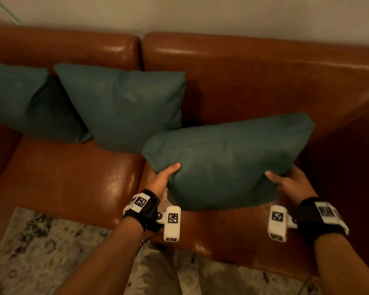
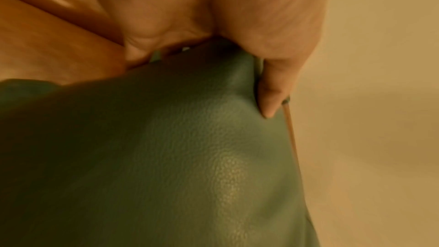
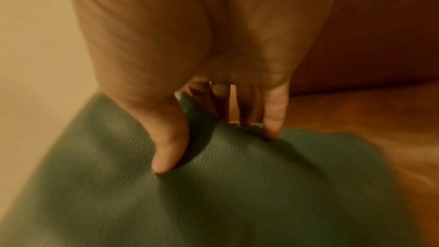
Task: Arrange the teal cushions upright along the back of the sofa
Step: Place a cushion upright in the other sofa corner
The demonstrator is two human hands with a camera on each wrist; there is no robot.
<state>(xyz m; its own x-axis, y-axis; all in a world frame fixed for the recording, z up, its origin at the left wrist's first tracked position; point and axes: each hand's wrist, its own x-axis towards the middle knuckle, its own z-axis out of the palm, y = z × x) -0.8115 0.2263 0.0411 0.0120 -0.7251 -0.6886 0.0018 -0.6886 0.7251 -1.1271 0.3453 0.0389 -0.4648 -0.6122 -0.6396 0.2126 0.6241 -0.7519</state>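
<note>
I hold one teal cushion (image 1: 226, 165) in both hands, right of centre in the head view, over the right seat of the brown leather sofa (image 1: 264, 81). It lies tilted, its far corner high toward the right, its near edge low by my wrists. My left hand (image 1: 165, 175) grips the cushion's lower left corner, thumb on top and fingers underneath; in the left wrist view the thumb (image 2: 273, 89) presses into the teal cover beside its edge. My right hand (image 1: 290, 184) grips the lower right corner the same way; in the right wrist view the thumb (image 3: 168, 146) dents the cover while the fingers (image 3: 273, 112) curl behind the edge, so both hands are clamped on this cushion.

Two more cushions stand against the sofa back in the left half of the head view. The middle cushion (image 1: 126, 105) leans upright, its lower right corner just beside the one I hold. The left cushion (image 1: 24, 99) sits at the frame's left edge, partly behind the middle one. A patterned rug (image 1: 41, 252) lies on the floor at lower left. Both wrists carry black bands with white tagged camera units.
</note>
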